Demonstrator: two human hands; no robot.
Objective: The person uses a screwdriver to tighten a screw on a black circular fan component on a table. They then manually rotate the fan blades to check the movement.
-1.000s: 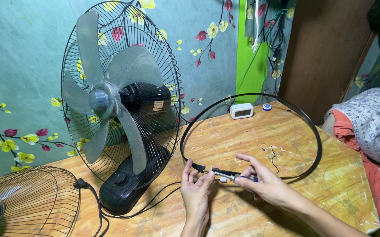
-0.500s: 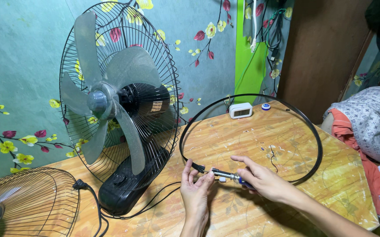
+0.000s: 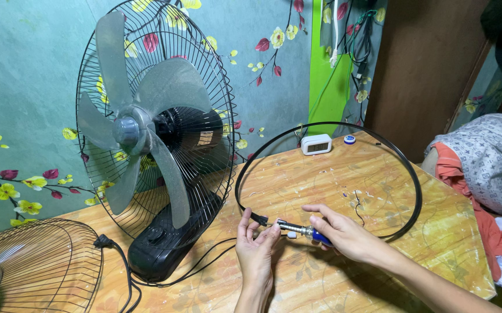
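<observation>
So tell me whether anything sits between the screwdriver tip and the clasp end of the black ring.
Nothing visible does: the screwdriver in the right hand points straight at the ring end pinched by the left hand.

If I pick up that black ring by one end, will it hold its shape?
Probably not: the black ring is a thin open band, so it should flex and sag. It looks light. Its ends meet only where the left hand and screwdriver are.

Single head-worn view, looking down and forward across the wooden table (image 3: 448, 232) at close range. Fan (image 3: 146, 150) at 10 o'clock, floral wall (image 3: 25, 75) behind it at 12. Both hands enter from 6 o'clock, near the lens. No second view to overlap.
</observation>
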